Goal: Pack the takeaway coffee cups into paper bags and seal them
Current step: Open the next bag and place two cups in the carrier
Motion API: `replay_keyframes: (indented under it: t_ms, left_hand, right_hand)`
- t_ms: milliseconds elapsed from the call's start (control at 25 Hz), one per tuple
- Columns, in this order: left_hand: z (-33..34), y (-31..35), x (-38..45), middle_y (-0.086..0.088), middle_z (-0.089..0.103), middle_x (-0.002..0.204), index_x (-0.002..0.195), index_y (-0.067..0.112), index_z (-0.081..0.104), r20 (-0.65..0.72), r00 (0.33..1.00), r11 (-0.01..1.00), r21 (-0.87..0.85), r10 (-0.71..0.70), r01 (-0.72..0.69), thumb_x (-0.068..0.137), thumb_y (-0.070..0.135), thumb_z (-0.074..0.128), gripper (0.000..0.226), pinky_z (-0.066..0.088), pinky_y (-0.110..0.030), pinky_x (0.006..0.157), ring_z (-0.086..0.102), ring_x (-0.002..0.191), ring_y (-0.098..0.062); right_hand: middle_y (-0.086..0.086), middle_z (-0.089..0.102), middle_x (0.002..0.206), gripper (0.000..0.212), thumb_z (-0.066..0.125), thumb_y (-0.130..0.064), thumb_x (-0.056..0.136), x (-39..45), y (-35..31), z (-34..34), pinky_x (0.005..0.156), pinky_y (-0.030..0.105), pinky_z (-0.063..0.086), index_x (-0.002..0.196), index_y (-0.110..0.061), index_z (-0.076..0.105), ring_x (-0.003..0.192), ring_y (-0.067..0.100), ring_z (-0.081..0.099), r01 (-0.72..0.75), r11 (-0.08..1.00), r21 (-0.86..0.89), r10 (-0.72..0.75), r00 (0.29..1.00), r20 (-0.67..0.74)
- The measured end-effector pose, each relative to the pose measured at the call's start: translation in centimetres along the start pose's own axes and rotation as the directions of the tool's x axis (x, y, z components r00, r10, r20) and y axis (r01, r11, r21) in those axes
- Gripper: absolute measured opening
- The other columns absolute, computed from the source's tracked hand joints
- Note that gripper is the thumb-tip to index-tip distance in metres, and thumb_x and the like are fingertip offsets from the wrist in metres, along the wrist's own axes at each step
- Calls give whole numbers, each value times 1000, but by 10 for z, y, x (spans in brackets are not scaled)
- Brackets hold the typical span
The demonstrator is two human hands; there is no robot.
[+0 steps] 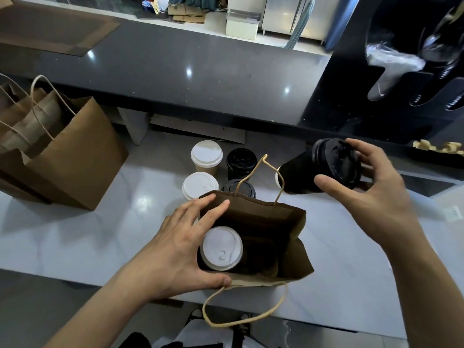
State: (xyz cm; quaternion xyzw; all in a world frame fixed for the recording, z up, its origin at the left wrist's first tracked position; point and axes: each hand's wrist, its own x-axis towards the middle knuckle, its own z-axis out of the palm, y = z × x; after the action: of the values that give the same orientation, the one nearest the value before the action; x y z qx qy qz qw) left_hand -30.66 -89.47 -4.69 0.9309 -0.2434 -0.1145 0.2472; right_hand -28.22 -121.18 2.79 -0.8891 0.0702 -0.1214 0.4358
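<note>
An open brown paper bag (281,217) stands on the white counter (100,237) in front of me. A white-lidded cup (222,248) sits inside it on the left. My left hand (183,244) grips the bag's left side, thumb on the near rim, fingers on the far rim. My right hand (371,187) holds a black cup with a black lid (326,167), tilted on its side in the air to the right of and above the bag. Behind the bag stand two white-lidded cups (206,154) (199,184) and two black cups (241,160) (238,188).
At the left stands a larger brown paper bag (75,156) holding several folded bags. A raised dark grey counter (200,71) runs behind. A black dispenser rack (401,71) with lids and cups rises at the right. Flat brown paper (50,28) lies at the far left.
</note>
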Motion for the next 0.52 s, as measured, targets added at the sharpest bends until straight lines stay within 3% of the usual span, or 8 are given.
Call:
replay_keyframes:
  t_ms: [80,200,320,520]
  left_hand:
    - [-1,1,0,25,-7,163,153,57,-6,-8,1000,1000,13,8,-8,61,84,68,120,16,-37,125,-4,152,-3]
    - [-1,2,0,23,-10,164,152,58,-7,-10,1000,1000,24,9,-8,61,83,68,121,11,-31,123,-6,151,-3]
    - [0,2,2,21,-10,165,152,57,-7,-5,1000,999,33,11,-11,59,83,67,122,12,-34,124,-5,152,-5]
    - [0,1,3,19,-8,166,153,57,-6,-2,1000,999,26,23,-23,58,84,66,122,11,-32,124,-4,152,-7]
  right_hand:
    - [-14,56,135,82,78,-60,67,-18,-15,-14,105,38,49,141,-41,48,125,11,55,62,997,48,-59,997,-55]
    - [-14,57,135,89,71,-79,67,-39,-31,-31,105,39,50,142,-38,47,126,11,57,170,979,112,-164,985,-61]
    - [-6,56,135,90,71,-77,69,-57,-42,-37,103,31,49,143,-32,46,125,18,57,241,961,139,-256,961,102]
    - [-21,48,136,82,81,-52,70,-69,-40,-6,101,8,36,141,-43,42,129,5,49,295,954,-62,-243,875,418]
